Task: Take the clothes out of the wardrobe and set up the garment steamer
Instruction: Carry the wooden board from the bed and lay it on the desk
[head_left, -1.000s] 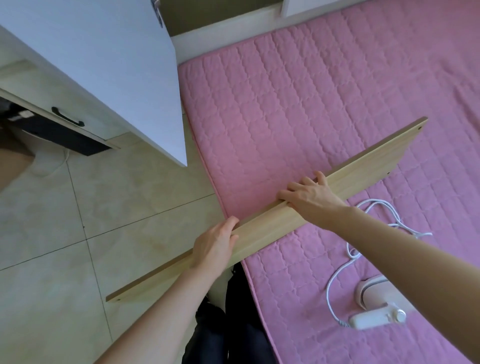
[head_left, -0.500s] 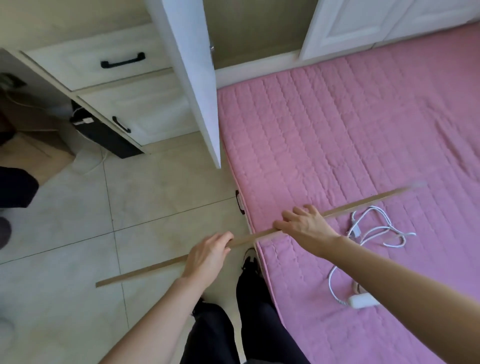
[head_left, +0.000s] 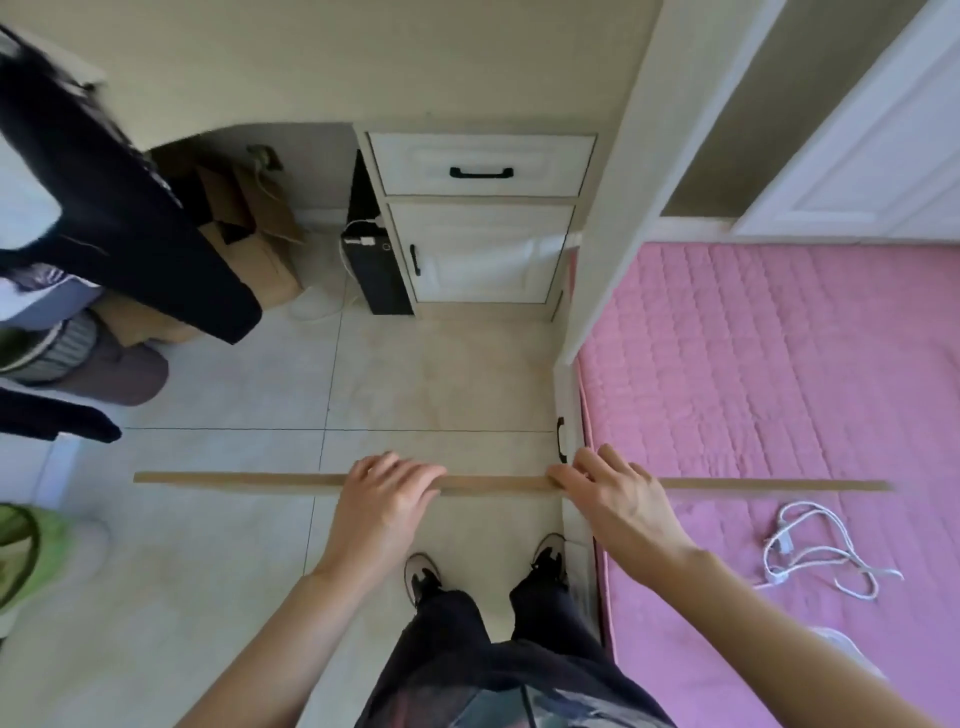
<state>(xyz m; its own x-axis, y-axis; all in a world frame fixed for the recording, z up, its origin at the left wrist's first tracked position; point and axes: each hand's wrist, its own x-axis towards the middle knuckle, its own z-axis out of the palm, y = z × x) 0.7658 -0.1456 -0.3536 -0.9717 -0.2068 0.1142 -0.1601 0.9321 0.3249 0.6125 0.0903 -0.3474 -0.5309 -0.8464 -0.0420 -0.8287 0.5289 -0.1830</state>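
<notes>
We carry a wooden board (head_left: 234, 478) edge-on beside the bed (head_left: 779, 389).

Our left hand (head_left: 387, 493) and right hand (head_left: 608, 491) grip it near mid-length; its long axis runs left-right, the right end above the white cord (head_left: 810, 553).

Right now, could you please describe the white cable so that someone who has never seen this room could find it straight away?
Start at the pink quilted mattress on the right. Near its front edge, just below the right end of the long wooden board held in both hands, lies the white cable. It is a loose tangle of thin loops, the only white thing lying on the pink.
</notes>
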